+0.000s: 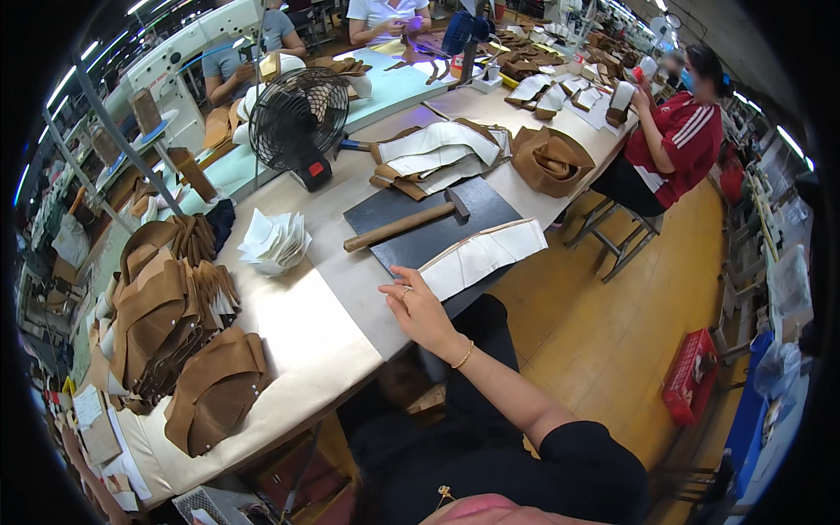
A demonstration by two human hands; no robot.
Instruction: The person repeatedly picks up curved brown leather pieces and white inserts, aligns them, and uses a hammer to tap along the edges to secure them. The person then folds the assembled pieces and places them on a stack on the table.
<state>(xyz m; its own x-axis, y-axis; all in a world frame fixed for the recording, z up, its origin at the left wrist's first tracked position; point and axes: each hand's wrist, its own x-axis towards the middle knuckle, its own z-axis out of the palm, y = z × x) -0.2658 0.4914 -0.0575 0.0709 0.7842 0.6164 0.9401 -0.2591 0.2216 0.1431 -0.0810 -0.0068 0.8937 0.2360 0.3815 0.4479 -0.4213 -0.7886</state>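
My right hand (422, 308), with a ring and a bracelet, reaches over the table beside the near left end of a long white-faced panel with a brown edge (486, 255). Its fingers are apart and bent a little, with nothing visible in them; whether they touch the panel I cannot tell. The panel lies partly on a dark flat board (376, 210) and sticks out past the table's front edge. Across that board rests a hammer (398, 226), its wooden handle pointing left and its metal head right. No part of my left hand shows.
Left stand piles of brown leather-like pieces (157, 311) and a stack of white pieces (275, 241). A black fan (299, 121), white-faced panels (437, 150) and a brown rolled bundle (549, 161) are farther back. Right, a person in red (678, 140) sits by a red crate (691, 376).
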